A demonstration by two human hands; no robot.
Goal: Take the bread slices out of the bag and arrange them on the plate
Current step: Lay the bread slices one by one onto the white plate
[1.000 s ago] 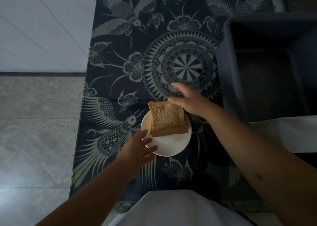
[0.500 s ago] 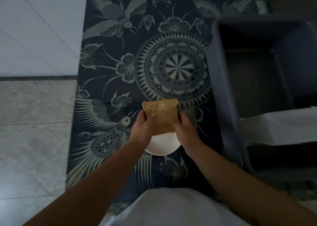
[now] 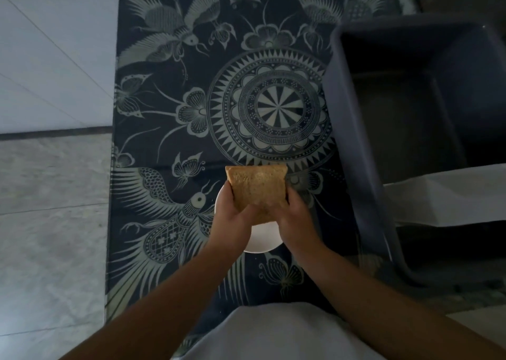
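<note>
I see my left hand closed on the left edge of the brown, square slices of bread, thumb on top, and my right hand gripping the right edge the same way. The slices sit as one stack between my hands, raised and tilted, the top crust edge pointing away from me toward the far edge of the cloth. How many slices are in the stack I cannot tell. Directly beneath it lies the round white plate, mostly hidden by my hands, only its near rim showing. The plate rests on a dark blue cloth printed with pale birds, butterflies and a round medallion, close to its near edge. At the cloth's right edge stands a dark grey plastic bin. I can read no writing or labels anywhere.
</note>
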